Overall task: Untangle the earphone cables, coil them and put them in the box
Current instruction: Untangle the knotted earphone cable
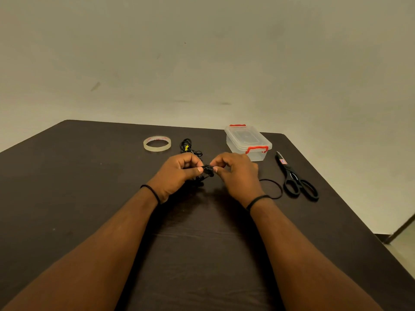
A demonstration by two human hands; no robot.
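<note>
We are pinching a small black knot of earphone cables (208, 170) between the fingertips of our left hand (177, 173) and right hand (235, 173), just above the table (89, 198), while more cable is trailing back toward the tape roll (157, 143). The cables are looking light, limp and thin, so we are judging it best to grip close to the knot and tease gently; the closed box (248, 142) is waiting nearby.

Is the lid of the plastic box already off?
No, the clear plastic box has its lid seated on top, with both red clips at its ends.
</note>
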